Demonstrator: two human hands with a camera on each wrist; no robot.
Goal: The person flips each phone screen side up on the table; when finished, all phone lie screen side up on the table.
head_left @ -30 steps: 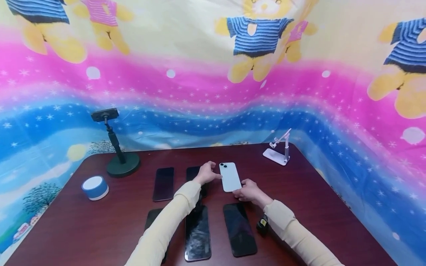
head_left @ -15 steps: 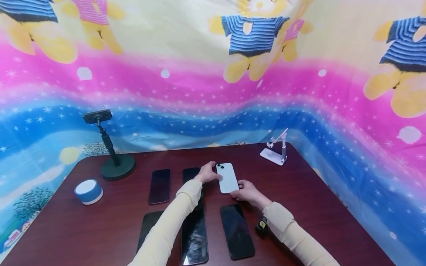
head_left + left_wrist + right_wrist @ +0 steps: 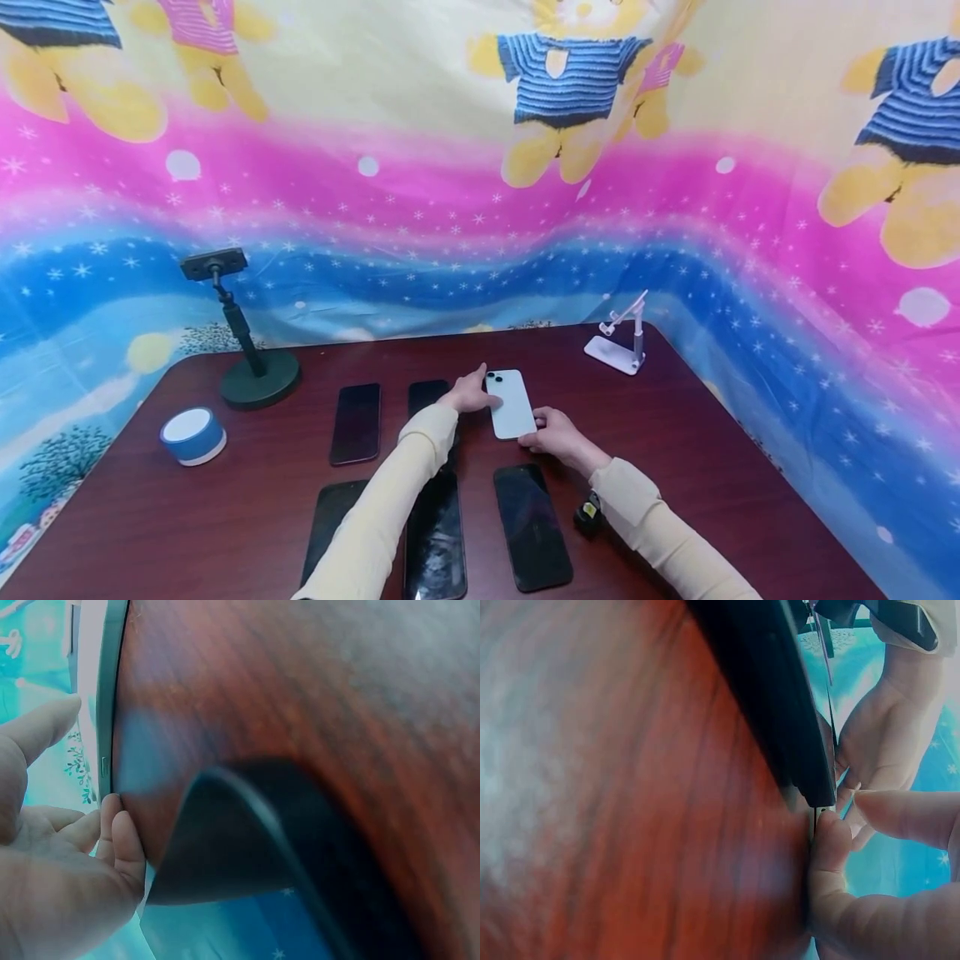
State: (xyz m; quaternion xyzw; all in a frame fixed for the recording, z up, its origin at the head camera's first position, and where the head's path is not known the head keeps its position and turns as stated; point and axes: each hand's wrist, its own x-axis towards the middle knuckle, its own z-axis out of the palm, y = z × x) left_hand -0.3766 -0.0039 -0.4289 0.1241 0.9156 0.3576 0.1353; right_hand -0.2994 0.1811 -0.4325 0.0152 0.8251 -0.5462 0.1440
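A white smartphone (image 3: 510,406) with a dual camera lies back up on the dark wooden table (image 3: 675,467), camera end away from me. My left hand (image 3: 468,392) holds its left side; in the left wrist view, the thumb (image 3: 52,724) meets the back and the fingertips (image 3: 126,838) are at the edge by the tabletop. The right hand (image 3: 557,435) pinches the near right corner between thumb and forefinger. Under my left wrist is a dark phone (image 3: 427,395), partly hidden. Nearest to the right hand on the near side lies a black phone (image 3: 533,527).
More dark phones lie at left (image 3: 356,423), near left (image 3: 333,517) and near middle (image 3: 437,546); my left sleeve partly covers some. A green phone stand (image 3: 261,379), a blue-and-white tape roll (image 3: 192,436) and a white folding stand (image 3: 615,354) surround them. A printed curtain (image 3: 420,217) hangs behind.
The head view has shifted slightly, so everything sits a little further left and lower. Both hands keep their places at the white smartphone, which shows no clear movement on the table.
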